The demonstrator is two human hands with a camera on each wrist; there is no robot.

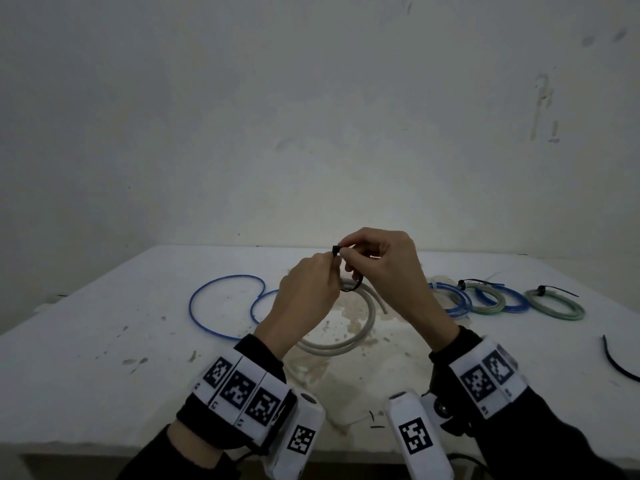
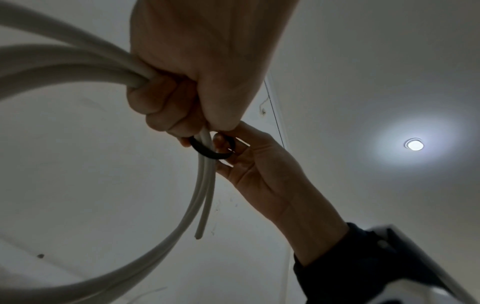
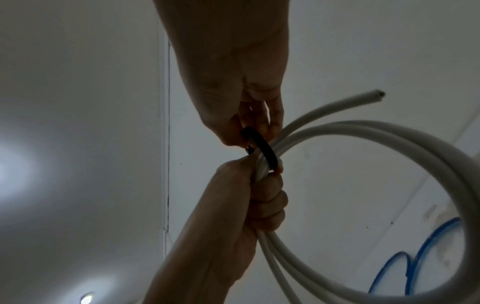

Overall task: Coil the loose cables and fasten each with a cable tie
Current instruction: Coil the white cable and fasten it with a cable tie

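Observation:
A white cable [image 1: 341, 344], coiled into a few loops, is held up above the table [image 1: 104, 358]. My left hand [image 1: 330, 268] grips the bundled strands in its fist, fingers [image 2: 166, 111] curled round them. A black cable tie [image 1: 353, 287] is looped loosely round the strands just past that fist. My right hand [image 1: 343, 252] pinches the tie at its head [image 1: 335, 251]. The tie's loop [image 2: 207, 153] shows wide and slack in the left wrist view. In the right wrist view the tie [image 3: 262, 146] crosses the white cable [image 3: 389, 133], whose cut end sticks out.
A loose blue cable [image 1: 221, 306] lies uncoiled on the left of the table. Several coils, blue [image 1: 450, 301] and greenish [image 1: 556, 304], lie at the right, some showing black ties. A spare black tie [image 1: 618, 363] lies near the right edge. A bare wall rises behind.

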